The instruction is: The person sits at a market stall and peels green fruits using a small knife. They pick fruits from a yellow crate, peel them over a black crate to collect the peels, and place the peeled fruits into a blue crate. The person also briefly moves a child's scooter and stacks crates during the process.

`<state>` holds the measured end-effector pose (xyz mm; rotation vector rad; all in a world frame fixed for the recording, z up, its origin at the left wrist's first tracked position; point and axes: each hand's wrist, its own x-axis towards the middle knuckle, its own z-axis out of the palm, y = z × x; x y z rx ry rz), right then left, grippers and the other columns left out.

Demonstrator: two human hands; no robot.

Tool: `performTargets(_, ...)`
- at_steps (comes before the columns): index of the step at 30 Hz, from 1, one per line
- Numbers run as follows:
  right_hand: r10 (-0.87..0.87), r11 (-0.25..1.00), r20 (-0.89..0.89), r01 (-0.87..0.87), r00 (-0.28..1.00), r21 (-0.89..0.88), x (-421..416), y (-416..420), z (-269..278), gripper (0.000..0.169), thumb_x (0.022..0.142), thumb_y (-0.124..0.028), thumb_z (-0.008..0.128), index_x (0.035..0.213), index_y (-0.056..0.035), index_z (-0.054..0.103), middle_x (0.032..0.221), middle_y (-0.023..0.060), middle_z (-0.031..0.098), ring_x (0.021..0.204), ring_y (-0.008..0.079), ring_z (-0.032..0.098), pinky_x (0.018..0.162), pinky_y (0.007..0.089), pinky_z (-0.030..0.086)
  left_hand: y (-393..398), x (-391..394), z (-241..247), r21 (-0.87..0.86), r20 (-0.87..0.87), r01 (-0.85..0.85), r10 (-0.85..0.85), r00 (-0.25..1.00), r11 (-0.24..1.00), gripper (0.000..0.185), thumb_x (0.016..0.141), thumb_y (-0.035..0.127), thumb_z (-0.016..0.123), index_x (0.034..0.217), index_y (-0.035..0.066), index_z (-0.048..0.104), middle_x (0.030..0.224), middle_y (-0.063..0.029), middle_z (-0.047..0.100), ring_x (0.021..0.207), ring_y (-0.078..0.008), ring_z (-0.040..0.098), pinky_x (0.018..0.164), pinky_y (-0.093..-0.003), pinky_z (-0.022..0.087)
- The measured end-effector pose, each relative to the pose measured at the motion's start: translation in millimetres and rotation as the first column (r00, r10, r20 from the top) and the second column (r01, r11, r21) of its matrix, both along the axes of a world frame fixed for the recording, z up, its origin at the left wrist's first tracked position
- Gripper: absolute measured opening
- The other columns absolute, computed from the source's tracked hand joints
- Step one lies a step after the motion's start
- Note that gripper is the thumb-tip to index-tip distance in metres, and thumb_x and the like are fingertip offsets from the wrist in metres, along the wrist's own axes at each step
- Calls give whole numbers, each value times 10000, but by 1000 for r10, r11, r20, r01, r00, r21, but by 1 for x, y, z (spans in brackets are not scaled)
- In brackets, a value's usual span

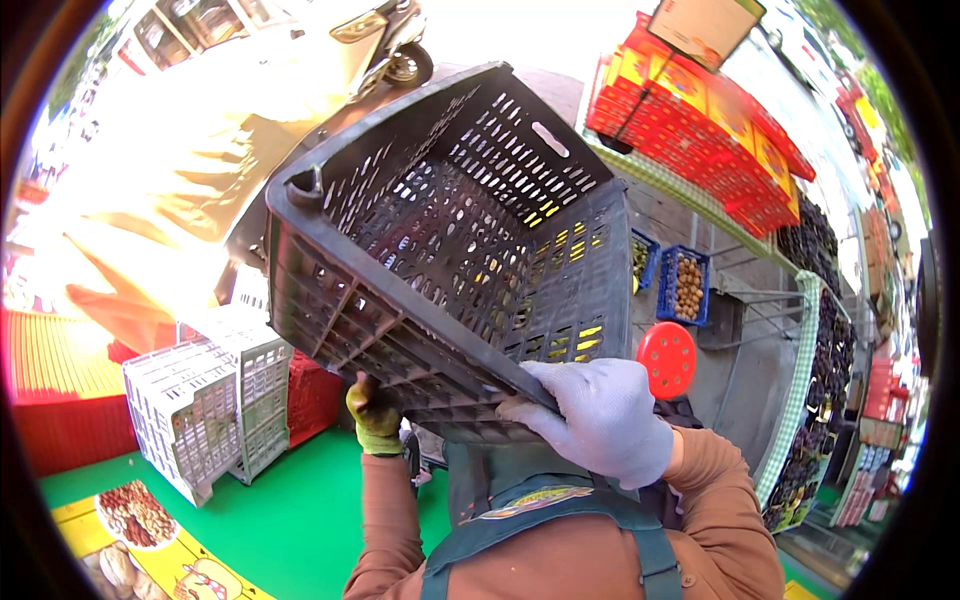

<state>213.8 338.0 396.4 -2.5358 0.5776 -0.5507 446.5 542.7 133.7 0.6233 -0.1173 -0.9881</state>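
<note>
A large black plastic crate [450,240] with slotted walls and floor fills the middle of the view, tilted and empty inside. My right hand [600,416], in a pale grey-white knit glove, grips its near rim at the corner. Lower on the crate's outer near side is my left hand [373,416], in a yellow-green glove with darker fingertips; its fingers are curled at the crate's latticed wall, partly hidden by it. A dark green apron [525,495] over a brown long-sleeved top shows below the crate.
White plastic crates [214,405] stand at left on a green surface [315,495]. On the right are a red stool [666,360], a blue basket [683,285] of walnuts, red cartons [690,120] and a long display of dark fruit [814,420]. A scooter [397,52] stands beyond.
</note>
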Motion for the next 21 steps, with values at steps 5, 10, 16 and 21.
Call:
performTargets(5, -244, 970, 97, 242, 965, 29, -119, -53, 12, 342, 825, -322, 780, 998, -64, 638, 665, 67, 650, 543, 243, 648, 490, 351, 481, -117, -75, 52, 202, 102, 128, -151, 983, 971, 333, 961, 283, 589, 1187, 47, 652, 1190, -70, 664, 1039, -189, 617, 921, -323, 484)
performTargets(10, -363, 890, -4, 348, 932, 294, -258, -146, 21, 374, 824, -196, 789, 1124, -28, 641, 817, 135, 704, 703, 232, 704, 648, 322, 540, -225, -185, 60, 107, -124, 372, -358, 925, 922, 226, 880, 190, 670, 1058, 51, 659, 1014, -18, 642, 901, -142, 595, 773, -282, 483)
performTargets(16, -518, 112, -82, 162, 852, 980, -394, -290, -19, 183, 924, -80, 651, 1083, 8, 637, 854, 60, 664, 786, 126, 621, 741, 271, 486, -368, -344, 40, 245, -102, 606, -601, 793, 757, 247, 829, 76, 729, 1046, 5, 636, 984, -43, 659, 803, -134, 621, 749, -289, 519)
performTargets(21, -666, 70, -189, 312, 722, 947, -497, -334, -82, 147, 957, -145, 632, 999, -4, 652, 699, 19, 553, 638, 101, 498, 617, 260, 393, -457, -424, 40, 464, 22, 718, -817, 577, 519, 277, 892, 102, 725, 1110, -5, 591, 1103, -89, 669, 942, -136, 643, 861, -266, 529)
